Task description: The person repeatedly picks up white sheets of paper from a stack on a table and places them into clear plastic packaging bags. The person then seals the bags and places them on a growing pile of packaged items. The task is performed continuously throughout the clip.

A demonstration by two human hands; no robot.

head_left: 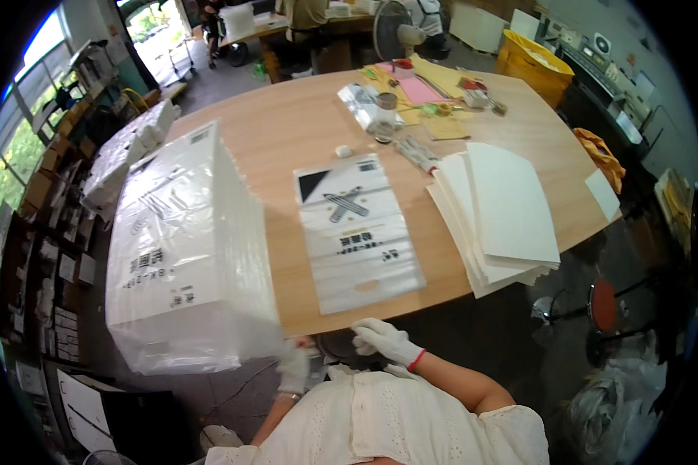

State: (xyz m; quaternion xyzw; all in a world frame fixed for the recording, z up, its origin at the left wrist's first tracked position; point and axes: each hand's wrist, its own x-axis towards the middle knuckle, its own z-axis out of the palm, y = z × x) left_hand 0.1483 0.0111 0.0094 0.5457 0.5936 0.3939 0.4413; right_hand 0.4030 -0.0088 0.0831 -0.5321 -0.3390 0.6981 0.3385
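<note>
In the head view, both my hands wear white knit gloves at the table's near edge. My left hand [293, 367] is smeared by motion beside the near right corner of a tall stack of clear-wrapped printed plastic bags [167, 248]; its fingers cannot be made out. My right hand [385, 342], with a red cuff band, hovers just off the edge, fingers loosely bent and nothing seen in them. Right before it, a single printed plastic bag [357, 236] lies flat, with its cut-out handle toward me. To its right is a fanned pile of white sheets [512, 205].
A wooden table [275, 139] carries a glass jar [385, 116], a grey glove [416, 153], a small white block [343, 152], tape rolls and yellow and pink papers [423, 87]. Beyond stand a fan [394, 32] and a yellow bin [532, 66]. A red stool [602, 304] sits right.
</note>
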